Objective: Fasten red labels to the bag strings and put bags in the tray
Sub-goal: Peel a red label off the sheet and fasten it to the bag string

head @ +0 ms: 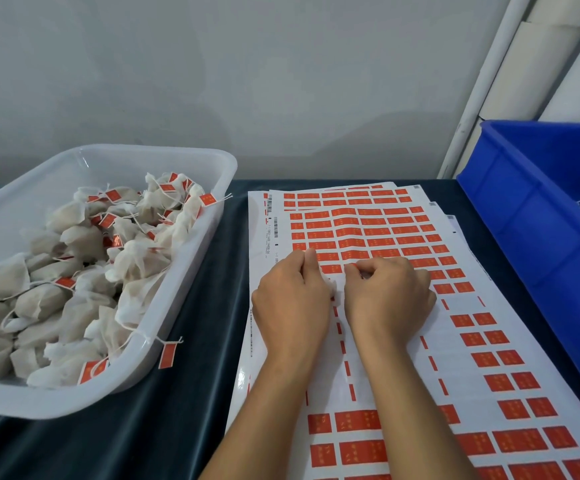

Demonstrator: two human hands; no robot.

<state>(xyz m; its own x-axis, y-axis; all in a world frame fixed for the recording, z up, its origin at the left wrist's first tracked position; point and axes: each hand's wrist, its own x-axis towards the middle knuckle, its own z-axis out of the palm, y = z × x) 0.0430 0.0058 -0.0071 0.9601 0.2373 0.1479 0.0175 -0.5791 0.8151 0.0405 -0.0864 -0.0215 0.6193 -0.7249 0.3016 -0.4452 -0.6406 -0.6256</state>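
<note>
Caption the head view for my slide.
Both hands work on the label sheets beside a tray of tagged bags.

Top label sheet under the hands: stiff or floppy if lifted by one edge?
Probably floppy: the top label sheet is thin and already ripples near its far rows. Its glossy backing, bare where labels are gone, likely slides easily over the sheets beneath. Looks light.

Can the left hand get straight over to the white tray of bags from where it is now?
Probably yes. The left hand rests on the label sheets, and only bare dark cloth lies between it and the white tray. It seems to be pinching something white, though.
</note>
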